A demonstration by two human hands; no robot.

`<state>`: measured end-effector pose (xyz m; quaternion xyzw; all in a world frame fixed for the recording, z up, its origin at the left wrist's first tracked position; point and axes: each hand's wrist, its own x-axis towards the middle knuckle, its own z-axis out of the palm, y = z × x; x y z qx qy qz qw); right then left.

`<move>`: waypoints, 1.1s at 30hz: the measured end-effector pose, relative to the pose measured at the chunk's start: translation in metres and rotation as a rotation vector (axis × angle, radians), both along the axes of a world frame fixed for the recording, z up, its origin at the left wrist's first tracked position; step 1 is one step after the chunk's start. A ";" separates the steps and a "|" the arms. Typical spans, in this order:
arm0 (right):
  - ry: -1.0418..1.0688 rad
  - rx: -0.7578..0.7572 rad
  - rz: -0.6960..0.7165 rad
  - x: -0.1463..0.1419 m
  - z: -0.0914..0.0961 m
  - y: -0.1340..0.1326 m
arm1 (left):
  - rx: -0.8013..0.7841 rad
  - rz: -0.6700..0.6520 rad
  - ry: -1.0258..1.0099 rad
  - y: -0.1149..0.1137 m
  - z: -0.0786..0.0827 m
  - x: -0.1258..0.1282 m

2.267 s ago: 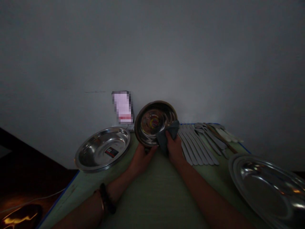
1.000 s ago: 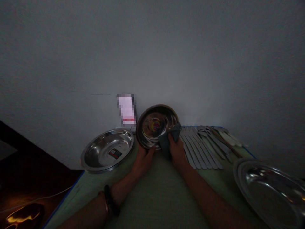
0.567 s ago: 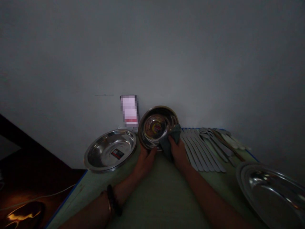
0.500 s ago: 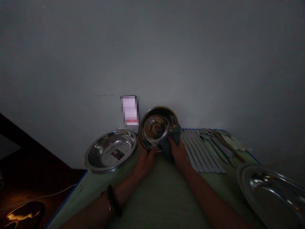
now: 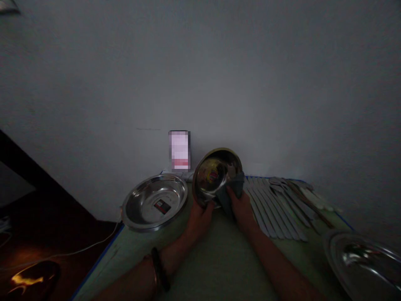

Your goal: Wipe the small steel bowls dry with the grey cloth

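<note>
A shiny metal bowl (image 5: 208, 169) with a small yellow-and-red sticker inside is held tilted up above the table, its hollow side partly facing me. My left hand (image 5: 202, 217) grips its lower left rim, thumb over the edge, the other fingers hidden behind. My right hand (image 5: 241, 205) is closed on a dark grey-green cloth (image 5: 230, 194), pressed against the bowl's lower right rim and inner wall. Left of the bowl lies a wide steel basin (image 5: 150, 221) with a black-and-red label inside.
Rows of metal cutlery (image 5: 275, 213) lie on the green table (image 5: 219, 267) at the right. A large oval metal tray (image 5: 336, 251) sits at the near right. A phone (image 5: 179, 150) with a blurred screen leans against the wall (image 5: 266, 83). A white cable (image 5: 81, 251) runs off left.
The bowl has been turned a little, its opening now facing more to the right. Both hands keep their hold. The whole view has shifted slightly, so everything appears further right and lower.
</note>
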<state>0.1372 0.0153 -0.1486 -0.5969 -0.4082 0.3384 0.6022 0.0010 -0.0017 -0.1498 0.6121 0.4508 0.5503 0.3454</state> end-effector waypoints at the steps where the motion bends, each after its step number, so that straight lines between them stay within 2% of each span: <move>1: -0.006 -0.003 0.005 0.000 0.001 -0.001 | 0.007 0.004 -0.003 0.000 0.000 0.000; 11: -0.039 -0.015 0.021 -0.001 0.006 -0.001 | -0.041 0.051 -0.046 -0.001 0.006 0.002; 17: -0.001 0.010 0.045 0.001 0.002 0.001 | -0.154 0.068 -0.121 0.000 0.008 0.008; 28: 0.043 0.047 0.031 0.005 -0.008 0.002 | -0.209 0.091 -0.200 -0.002 0.019 0.013; 33: 0.078 0.056 0.020 0.005 -0.008 0.003 | -0.236 0.134 -0.219 -0.004 0.021 0.024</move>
